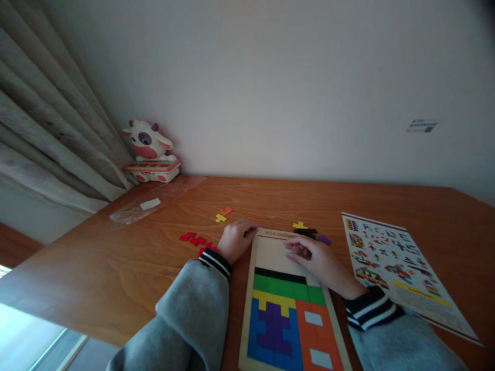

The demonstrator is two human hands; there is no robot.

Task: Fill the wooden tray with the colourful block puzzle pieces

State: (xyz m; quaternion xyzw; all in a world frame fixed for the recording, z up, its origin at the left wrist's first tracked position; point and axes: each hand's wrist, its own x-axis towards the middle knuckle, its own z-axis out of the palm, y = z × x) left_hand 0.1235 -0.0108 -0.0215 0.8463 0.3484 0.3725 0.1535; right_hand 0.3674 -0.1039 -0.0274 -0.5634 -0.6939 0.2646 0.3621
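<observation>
A wooden puzzle board lies on the table, its lower part filled with blue, purple, yellow, orange, green and black pieces. The upper part of it shows bare wood. My left hand rests at the board's top left corner, fingers curled; whatever they hold is hidden. Over the upper right of the board is my right hand, its fingers bent and slightly apart, with nothing visible between them. Red pieces lie left of my left hand. Black pieces, a yellow piece and a purple piece lie beyond my right hand.
A printed sheet lies at the right. Farther left are a yellow piece and an orange piece. A clear plastic bag and a cow toy sit at the back left, near a curtain.
</observation>
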